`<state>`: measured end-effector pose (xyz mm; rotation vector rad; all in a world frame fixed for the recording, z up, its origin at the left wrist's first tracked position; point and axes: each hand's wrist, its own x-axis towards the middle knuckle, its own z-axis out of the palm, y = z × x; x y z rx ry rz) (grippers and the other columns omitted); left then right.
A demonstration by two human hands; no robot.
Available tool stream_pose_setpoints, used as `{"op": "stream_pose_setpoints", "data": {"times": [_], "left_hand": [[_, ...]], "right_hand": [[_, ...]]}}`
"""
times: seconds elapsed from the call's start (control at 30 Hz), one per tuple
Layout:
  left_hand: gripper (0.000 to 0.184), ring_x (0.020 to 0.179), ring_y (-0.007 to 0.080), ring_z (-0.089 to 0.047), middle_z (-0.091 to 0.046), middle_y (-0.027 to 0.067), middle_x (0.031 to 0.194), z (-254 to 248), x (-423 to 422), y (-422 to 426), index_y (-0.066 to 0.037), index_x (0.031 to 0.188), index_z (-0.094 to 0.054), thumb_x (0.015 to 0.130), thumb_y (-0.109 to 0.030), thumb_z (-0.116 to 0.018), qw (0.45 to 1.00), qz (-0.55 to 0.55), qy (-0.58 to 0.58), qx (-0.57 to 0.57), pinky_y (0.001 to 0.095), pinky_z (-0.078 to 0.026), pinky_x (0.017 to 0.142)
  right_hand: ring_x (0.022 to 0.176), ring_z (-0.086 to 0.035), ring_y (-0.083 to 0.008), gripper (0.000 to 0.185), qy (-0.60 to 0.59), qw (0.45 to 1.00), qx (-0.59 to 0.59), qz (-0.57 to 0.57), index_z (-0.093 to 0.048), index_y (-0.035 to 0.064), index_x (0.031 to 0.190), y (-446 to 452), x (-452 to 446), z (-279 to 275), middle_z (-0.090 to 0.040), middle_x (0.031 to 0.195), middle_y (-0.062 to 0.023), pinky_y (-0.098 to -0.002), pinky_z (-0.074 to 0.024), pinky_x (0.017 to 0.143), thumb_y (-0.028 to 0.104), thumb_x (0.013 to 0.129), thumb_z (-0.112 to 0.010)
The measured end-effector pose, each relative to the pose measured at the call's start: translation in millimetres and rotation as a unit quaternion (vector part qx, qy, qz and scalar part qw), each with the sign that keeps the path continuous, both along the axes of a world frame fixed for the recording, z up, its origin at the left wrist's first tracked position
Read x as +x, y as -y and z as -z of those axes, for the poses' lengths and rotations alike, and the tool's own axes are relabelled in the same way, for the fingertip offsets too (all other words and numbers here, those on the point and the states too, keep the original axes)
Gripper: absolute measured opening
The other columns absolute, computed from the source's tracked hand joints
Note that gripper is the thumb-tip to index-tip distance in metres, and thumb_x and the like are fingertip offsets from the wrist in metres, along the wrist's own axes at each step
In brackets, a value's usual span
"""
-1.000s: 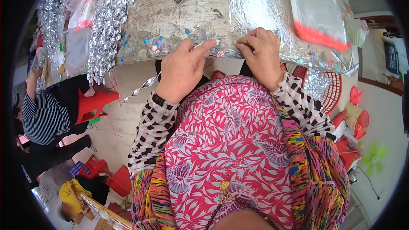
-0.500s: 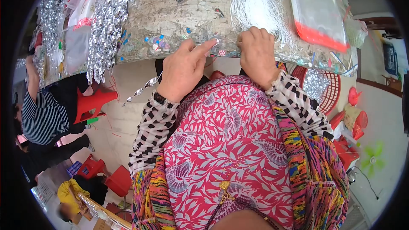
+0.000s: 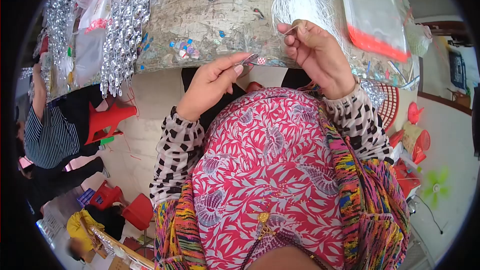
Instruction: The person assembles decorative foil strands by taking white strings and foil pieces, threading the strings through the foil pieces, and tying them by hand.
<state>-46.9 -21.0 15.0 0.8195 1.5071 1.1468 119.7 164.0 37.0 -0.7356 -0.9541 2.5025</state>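
Note:
My left hand (image 3: 212, 85) is at the table's front edge, thumb and forefinger pinched on a small silvery piece (image 3: 248, 60). Its exact kind is too small to make out. My right hand (image 3: 322, 55) is raised over the table, palm partly turned up, its fingertips closed on a thin pale thread (image 3: 291, 29). Just behind the right hand lies a bundle of white strings (image 3: 300, 7). Silver twisted ornaments (image 3: 127, 25) lie in a row to the left, their ends hanging over the edge.
Clear plastic bags with a red band (image 3: 375, 20) lie at the right of the worn table (image 3: 200, 25). Small coloured scraps (image 3: 184, 49) dot its edge. A red basket (image 3: 390, 102) stands below right. At left, a person in a striped top (image 3: 52, 137) sits by a red stool (image 3: 110, 120).
My right hand has lifted up and right from the table edge, turning palm up with the thread. My left hand has lowered slightly; the silver twisted strip hanging below it is out of sight.

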Motion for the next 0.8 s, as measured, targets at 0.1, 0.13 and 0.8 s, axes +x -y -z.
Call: {"op": "stream_pose_setpoints", "data": {"times": [0.1,0.13,0.8], "left_hand": [[0.030,0.072,0.0053,-0.051,-0.059,0.0005,0.092,4,-4,8,-0.005,0.124,-0.058,0.096,-0.012,-0.050,0.998,0.002,0.067,0.004,0.0190,-0.044,0.066],[0.029,0.074,0.0056,-0.052,-0.059,0.0012,0.092,5,-5,10,-0.003,0.123,-0.058,0.096,-0.011,-0.050,0.995,0.003,0.097,0.012,0.0196,-0.045,0.067],[0.015,0.056,0.0058,-0.051,-0.058,-0.0009,0.074,-51,21,-18,-0.002,0.099,-0.061,0.090,-0.013,-0.062,0.978,-0.046,0.198,0.035,0.0214,-0.048,0.060]], "right_hand": [[0.076,-0.048,-0.0113,0.009,-0.092,0.992,-0.072,-0.051,-0.051,0.0023,0.096,-9,-1,9,-0.056,0.098,-0.0070,-0.0233,-0.0436,0.072,0.010,0.096,-0.048],[0.076,-0.048,-0.0113,0.009,-0.092,0.992,-0.073,-0.052,-0.051,0.0023,0.096,-10,-3,10,-0.056,0.098,-0.0070,-0.0233,-0.0436,0.072,0.010,0.096,-0.048],[0.069,-0.053,-0.0068,0.012,-0.021,0.965,0.192,-0.178,-0.051,0.0054,0.094,22,-9,-42,-0.056,0.080,-0.0001,-0.0213,-0.0447,0.063,0.017,0.098,-0.051]]}}
